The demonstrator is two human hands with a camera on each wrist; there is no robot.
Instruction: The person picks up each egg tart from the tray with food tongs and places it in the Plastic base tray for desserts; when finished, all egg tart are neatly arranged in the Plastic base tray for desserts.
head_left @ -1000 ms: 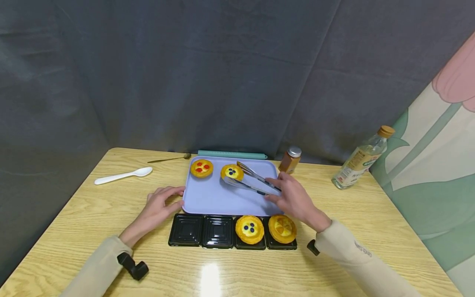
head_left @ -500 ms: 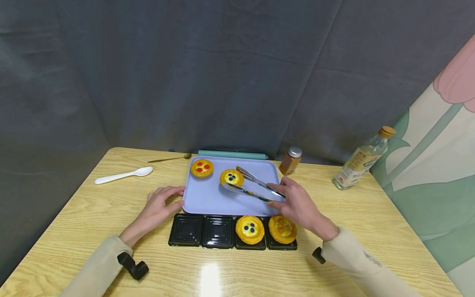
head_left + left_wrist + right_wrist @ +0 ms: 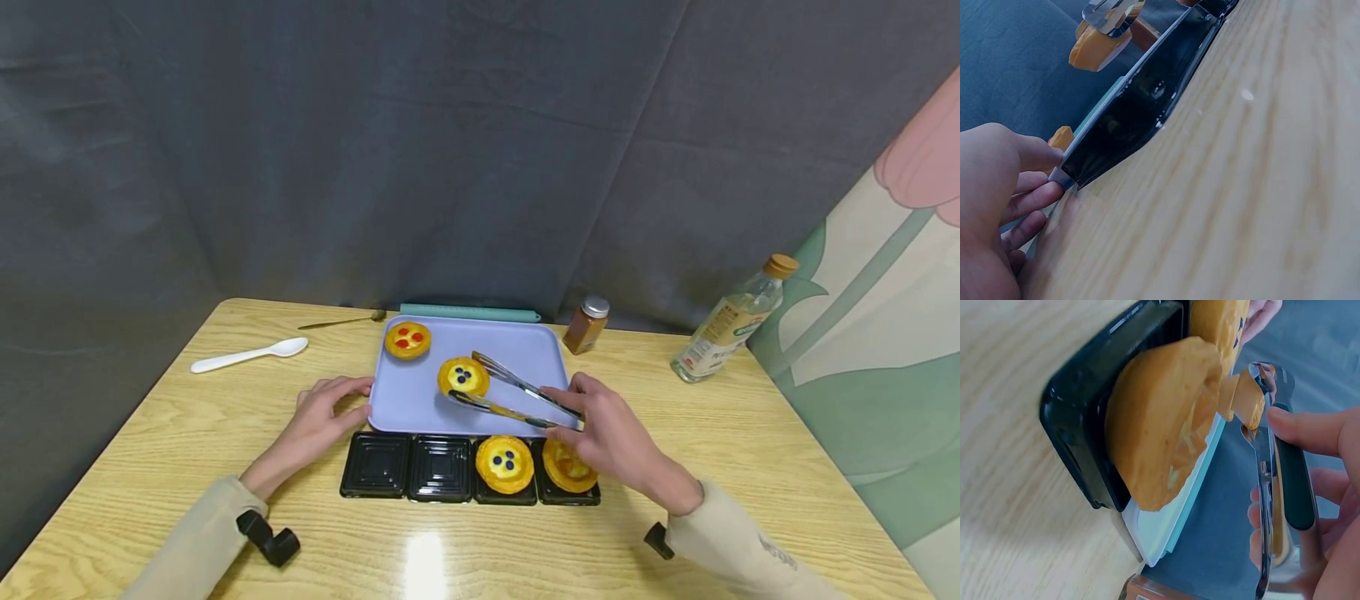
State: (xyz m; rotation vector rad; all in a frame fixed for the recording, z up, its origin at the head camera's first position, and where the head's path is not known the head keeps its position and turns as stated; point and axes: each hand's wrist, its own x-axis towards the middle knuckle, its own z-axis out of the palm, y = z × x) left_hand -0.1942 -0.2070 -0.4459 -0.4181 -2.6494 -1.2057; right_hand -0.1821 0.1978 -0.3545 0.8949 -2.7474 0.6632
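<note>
Metal tongs [image 3: 525, 386] with dark grips are held in my right hand [image 3: 618, 442], thumb on one arm and fingers on the other. Between the tong tips is a tart with blue berries [image 3: 462, 377], raised above the lavender tray [image 3: 412, 404] in the left wrist view [image 3: 1099, 50]. My left hand [image 3: 322, 423] pinches the tray's left rim between thumb and finger. A tart with red toppings [image 3: 408, 341] lies at the tray's back left. Along the front stand several black square containers [image 3: 441, 468]. Another blue-berry tart [image 3: 505, 465] and a larger yellow-topped tart [image 3: 568, 468] occupy the right ones.
A white spoon [image 3: 251, 355] and a thin dark spoon [image 3: 341, 322] lie at the left. Behind the tray is a teal bar [image 3: 470, 312]. A silver-capped spice jar [image 3: 587, 325] and a tall glass bottle [image 3: 731, 325] stand at the right, near the grey curtain [image 3: 420, 167].
The right hand has drawn the tongs and the blue-berry tart toward the front, with the tart rising off the tray. My left hand stays at the tray rim.
</note>
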